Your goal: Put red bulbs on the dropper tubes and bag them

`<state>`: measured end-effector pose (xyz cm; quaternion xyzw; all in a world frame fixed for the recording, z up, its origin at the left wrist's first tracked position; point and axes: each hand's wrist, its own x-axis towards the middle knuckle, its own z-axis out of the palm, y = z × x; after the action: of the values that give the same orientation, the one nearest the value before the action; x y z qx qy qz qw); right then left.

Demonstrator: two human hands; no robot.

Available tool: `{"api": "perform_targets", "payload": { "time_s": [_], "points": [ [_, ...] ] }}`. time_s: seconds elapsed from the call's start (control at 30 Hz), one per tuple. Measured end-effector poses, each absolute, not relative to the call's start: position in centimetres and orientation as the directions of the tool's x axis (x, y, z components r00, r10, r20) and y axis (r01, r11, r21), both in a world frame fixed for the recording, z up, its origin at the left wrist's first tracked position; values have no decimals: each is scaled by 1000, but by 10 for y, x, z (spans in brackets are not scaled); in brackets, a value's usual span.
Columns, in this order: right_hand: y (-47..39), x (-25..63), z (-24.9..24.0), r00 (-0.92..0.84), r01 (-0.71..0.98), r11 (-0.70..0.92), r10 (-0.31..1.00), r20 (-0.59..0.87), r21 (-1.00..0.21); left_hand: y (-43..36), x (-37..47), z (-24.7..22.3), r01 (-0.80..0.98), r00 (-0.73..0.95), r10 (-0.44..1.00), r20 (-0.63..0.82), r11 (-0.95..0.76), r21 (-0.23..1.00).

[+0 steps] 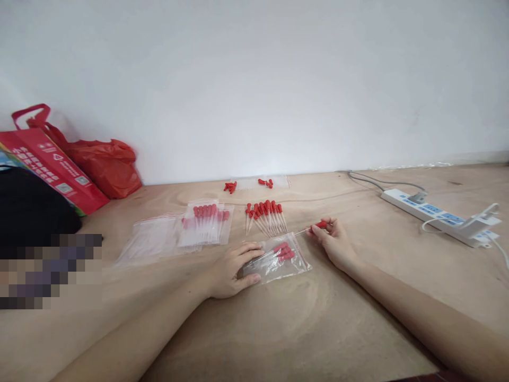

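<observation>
My left hand (pixel 234 268) grips the left end of a clear zip bag (pixel 270 273), fingers along its far edge and thumb along its near edge. Inside the bag lie several glass droppers, their red rubber bulbs (pixel 285 251) toward the open end on the right. My right hand (pixel 332 244) is closed on the red bulb of one dropper (pixel 320 225). Its thin tube points left, close to the bag's mouth. Beyond the bag, a fanned row of loose droppers (pixel 267 209) rests on the wooden table (pixel 254 329).
Filled bags of droppers (pixel 204 223) lie left of the row, beside a stack of flat bags (pixel 153 239). Loose red bulbs (pixel 229 187) sit near the wall. A white power strip (pixel 429 212) with cables stands right. Red bags (pixel 107 164) and a black item (pixel 32 212) occupy the left.
</observation>
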<state>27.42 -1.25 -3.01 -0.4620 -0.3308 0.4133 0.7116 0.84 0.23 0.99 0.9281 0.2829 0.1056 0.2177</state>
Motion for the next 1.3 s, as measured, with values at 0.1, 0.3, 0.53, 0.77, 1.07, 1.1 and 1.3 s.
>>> {"api": "perform_targets", "payload": {
  "time_s": [0.1, 0.3, 0.53, 0.77, 1.07, 1.1, 1.3],
  "points": [
    [-14, 275, -29, 330, -250, 150, 942, 62, -956, 2, 8, 10, 491, 817, 574, 56, -743, 456],
    [-15, 289, -32, 258, -159, 43, 966, 0, -986, 2, 7, 10, 497, 818, 574, 48, -746, 444],
    [-14, 282, -24, 306, -182, 16, 951, -41, -983, 0, 10, 14, 501, 816, 576, 51, -748, 435],
    [-16, 264, -20, 219, 8, 32, 975, 33, -999, 0, 9, 13, 492, 817, 573, 66, -752, 439],
    [-8, 267, -28, 32, 217, 98, 994, 108, -971, 1, 8, 12, 490, 814, 578, 65, -742, 457],
    [-6, 266, -29, 21, 199, 83, 996, 89, -977, 1, 8, 11, 486, 815, 575, 70, -745, 457],
    [2, 258, -34, 29, 248, 44, 998, 53, -968, 1, 8, 12, 474, 821, 565, 87, -758, 448]
  ]
}}
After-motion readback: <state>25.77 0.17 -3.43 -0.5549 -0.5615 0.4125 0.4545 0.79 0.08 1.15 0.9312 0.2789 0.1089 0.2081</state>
